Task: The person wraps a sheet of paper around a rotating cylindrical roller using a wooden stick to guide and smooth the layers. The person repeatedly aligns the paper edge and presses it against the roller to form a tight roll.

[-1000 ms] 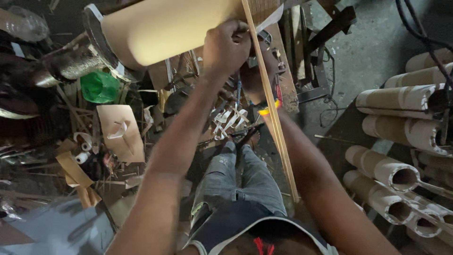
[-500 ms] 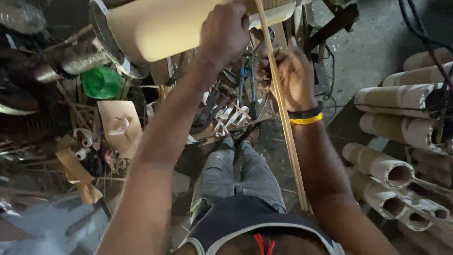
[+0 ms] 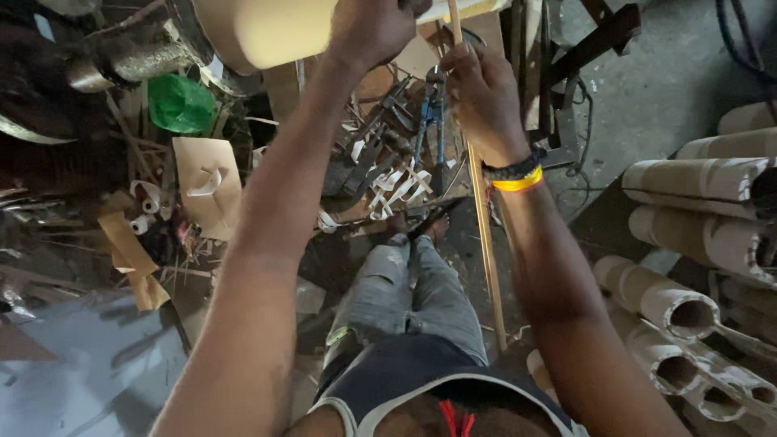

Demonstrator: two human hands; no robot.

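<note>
A long thin wooden stick (image 3: 484, 235) runs from the top of the view down past my right leg. My right hand (image 3: 481, 97), with black and yellow wristbands, is wrapped around the stick near its upper part. My left hand (image 3: 374, 28) is raised at the top of the view, fingers closed against the end of a large pale cardboard roll (image 3: 267, 28); what it grips is hidden. My legs in grey jeans (image 3: 405, 291) are below.
Several cardboard tubes (image 3: 688, 218) are stacked at the right. Hand tools and white strips (image 3: 396, 178) litter the floor ahead. A green bag (image 3: 180, 103), cardboard scraps (image 3: 206, 182) and a metal pipe (image 3: 121, 61) lie at the left. A dark metal frame (image 3: 566, 73) stands at the upper right.
My right hand has come up from low behind the stick and closed around it. The view has shifted, so the roll sits higher in frame.
</note>
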